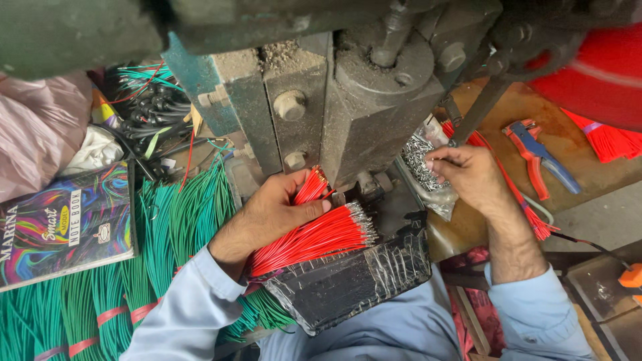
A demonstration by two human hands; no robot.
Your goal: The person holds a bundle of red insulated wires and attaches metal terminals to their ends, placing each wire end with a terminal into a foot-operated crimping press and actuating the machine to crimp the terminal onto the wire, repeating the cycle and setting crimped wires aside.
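Head camera looks down at a person sitting close to a big grey metal press. The left hand has its fingers curled tight around a bunch of red wires. The thumb lies flat on top of the bunch. The wires have small shiny metal tips, and the tips point to the right, near the bottom of the press. A few of the red wires stick up between the fingers. The bunch rests on a black pad wrapped in clear tape, which sits over the person's lap.

The right hand is off to the right. Its fingers are bent and pinched close together inside a clear bag of tiny metal pieces. If it holds a piece, it is too small to see.

Many green wires lie in a heap to the left, some tied with pink bands. A bright, colourful notebook rests on top of them. A red and blue hand tool lies on the brown table to the right, well apart from both hands.
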